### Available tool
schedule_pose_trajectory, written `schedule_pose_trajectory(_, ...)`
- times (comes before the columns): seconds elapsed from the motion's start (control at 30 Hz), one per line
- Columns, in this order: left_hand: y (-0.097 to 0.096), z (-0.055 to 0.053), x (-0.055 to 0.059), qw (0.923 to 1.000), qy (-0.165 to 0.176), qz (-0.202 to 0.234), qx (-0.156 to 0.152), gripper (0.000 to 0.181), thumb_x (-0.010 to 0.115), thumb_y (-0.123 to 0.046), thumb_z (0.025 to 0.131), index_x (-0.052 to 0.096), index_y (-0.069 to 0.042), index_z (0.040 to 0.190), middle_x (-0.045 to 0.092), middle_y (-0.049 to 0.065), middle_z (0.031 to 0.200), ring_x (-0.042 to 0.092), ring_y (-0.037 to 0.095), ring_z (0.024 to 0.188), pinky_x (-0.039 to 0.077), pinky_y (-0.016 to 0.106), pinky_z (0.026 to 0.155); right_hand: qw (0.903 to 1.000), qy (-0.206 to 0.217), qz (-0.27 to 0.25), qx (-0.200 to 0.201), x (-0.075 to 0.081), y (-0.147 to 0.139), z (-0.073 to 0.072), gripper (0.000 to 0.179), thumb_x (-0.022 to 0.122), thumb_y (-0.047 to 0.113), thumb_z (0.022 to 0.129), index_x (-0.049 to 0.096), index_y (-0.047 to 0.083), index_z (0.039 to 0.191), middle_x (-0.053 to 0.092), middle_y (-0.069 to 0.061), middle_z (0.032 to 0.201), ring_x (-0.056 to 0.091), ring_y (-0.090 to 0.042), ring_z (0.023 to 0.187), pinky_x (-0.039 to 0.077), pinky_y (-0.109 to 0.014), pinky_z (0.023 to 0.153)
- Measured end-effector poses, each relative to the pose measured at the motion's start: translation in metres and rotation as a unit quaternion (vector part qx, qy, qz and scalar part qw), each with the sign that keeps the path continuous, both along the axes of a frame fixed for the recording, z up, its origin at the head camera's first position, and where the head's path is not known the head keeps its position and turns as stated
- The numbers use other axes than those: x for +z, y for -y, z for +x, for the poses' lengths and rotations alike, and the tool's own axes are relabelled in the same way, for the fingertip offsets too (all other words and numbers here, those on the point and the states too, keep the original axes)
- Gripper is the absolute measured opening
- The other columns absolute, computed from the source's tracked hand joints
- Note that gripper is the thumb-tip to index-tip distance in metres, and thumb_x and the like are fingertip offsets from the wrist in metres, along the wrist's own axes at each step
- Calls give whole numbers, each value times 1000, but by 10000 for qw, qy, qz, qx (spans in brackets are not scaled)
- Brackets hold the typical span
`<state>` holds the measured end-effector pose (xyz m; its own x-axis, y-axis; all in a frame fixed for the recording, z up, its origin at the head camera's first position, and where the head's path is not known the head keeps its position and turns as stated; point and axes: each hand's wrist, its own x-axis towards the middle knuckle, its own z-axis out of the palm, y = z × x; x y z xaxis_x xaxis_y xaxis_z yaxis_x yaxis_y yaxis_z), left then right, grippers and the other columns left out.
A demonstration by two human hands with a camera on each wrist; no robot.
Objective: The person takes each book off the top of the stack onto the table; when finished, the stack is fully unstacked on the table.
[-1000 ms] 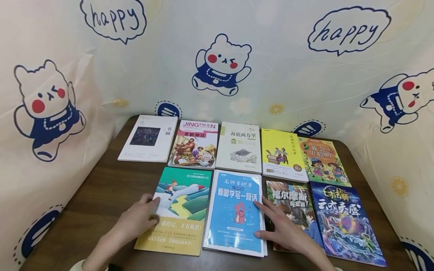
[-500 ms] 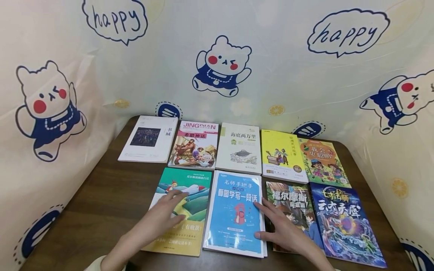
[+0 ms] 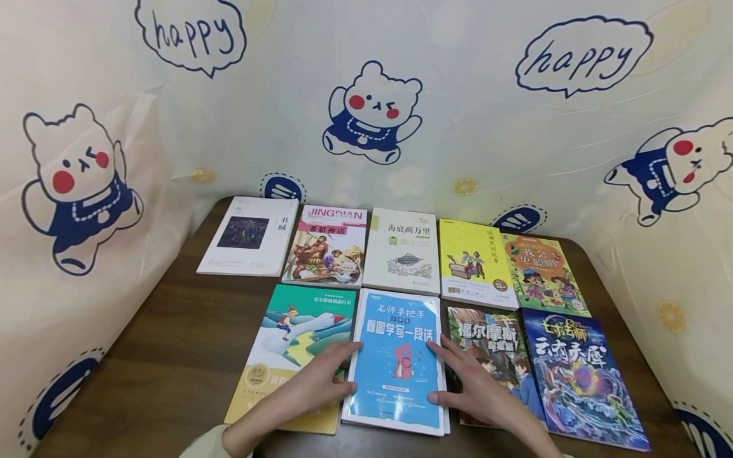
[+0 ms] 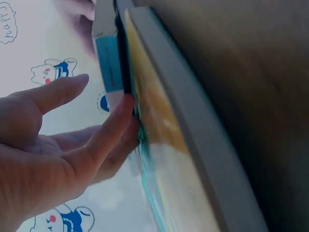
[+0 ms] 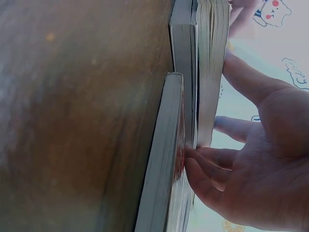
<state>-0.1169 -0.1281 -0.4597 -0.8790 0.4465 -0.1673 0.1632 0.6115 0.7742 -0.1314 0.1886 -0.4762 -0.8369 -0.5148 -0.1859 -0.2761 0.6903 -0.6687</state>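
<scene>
A blue-covered book [image 3: 395, 375] lies in the middle of the front row, on top of another book [image 5: 184, 63] whose edge shows in the right wrist view. My left hand [image 3: 321, 381] reaches over the green and yellow book [image 3: 321, 318], fingertips and thumb at the blue book's left edge. On the other side, my right hand [image 3: 475, 385] has its fingers and thumb at the right edge, above the detective-style book [image 3: 487, 337]. The fingers of both hands are extended and loosely bent. The blue spine [image 4: 110, 63] appears beside the left fingers in the left wrist view.
Behind stand flat in a row a white book [image 3: 246, 235], a pink-titled book [image 3: 326, 245], a pale book [image 3: 402, 251], a yellow book [image 3: 475, 261] and an orange-green book [image 3: 546, 273]. A purple-blue book [image 3: 584, 381] lies front right on the dark table [image 3: 160, 343]. Printed cloth [image 3: 263, 114] surrounds it.
My left hand has moved right, from the green and yellow book's left edge across its cover to the blue book's left edge. The right hand has stayed at the blue book's right edge.
</scene>
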Motion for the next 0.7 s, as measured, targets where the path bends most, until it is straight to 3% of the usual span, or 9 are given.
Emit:
schedule_pose_trajectory(0.07, -2, -1, -1, 9999, 98, 25, 58, 61, 70, -19, 88, 45, -6, 142, 43, 20, 142, 47, 35, 123, 43, 53, 97, 10000, -23, -13, 10, -1, 0, 0, 85, 68, 51, 84, 32, 16, 152, 17, -24, 156, 23, -53, 135, 35, -72, 89)
schedule_pose_trajectory(0.2, -5, -4, 0, 9986, 367, 282, 261, 59, 71, -16, 87, 48, -6, 140, 47, 17, 133, 54, 25, 101, 49, 39, 80, 9999, -109, 12, 23, -1, 0, 1, 85, 69, 51, 84, 32, 15, 151, 19, -25, 155, 25, -53, 135, 35, -71, 89)
schedule_pose_trajectory(0.37, -6, -8, -3, 9901, 755, 1032, 577, 59, 73, -10, 84, 49, -8, 138, 49, 16, 127, 59, 18, 82, 49, 29, 62, 9999, -94, 9, 45, -1, 0, 0, 85, 69, 50, 84, 32, 14, 151, 18, -26, 155, 24, -54, 135, 35, -71, 90)
schedule_pose_trajectory(0.47, -5, -10, -7, 9756, 1245, 1706, 598, 63, 72, -5, 84, 45, -8, 141, 60, 15, 113, 65, 19, 71, 52, 31, 55, 9999, -88, -17, 77, 0, 0, 0, 84, 69, 49, 84, 32, 14, 151, 18, -26, 155, 23, -54, 135, 35, -71, 90)
schedule_pose_trajectory(0.6, -4, -11, -12, 9505, 1918, 2369, 604, 69, 69, -2, 85, 39, -12, 147, 70, 14, 88, 66, 19, 59, 54, 32, 50, 9999, -95, -26, 98, 0, 0, -1, 84, 69, 49, 84, 32, 14, 151, 18, -26, 155, 23, -54, 135, 35, -71, 90)
schedule_pose_trajectory(0.7, -3, -10, -14, 9375, 2145, 2673, 601, 71, 68, -1, 86, 38, -17, 149, 71, 16, 92, 66, 20, 56, 53, 31, 48, 9999, -121, -43, 98, 0, 0, 0, 84, 69, 49, 84, 32, 14, 151, 18, -27, 155, 23, -54, 135, 36, -71, 89)
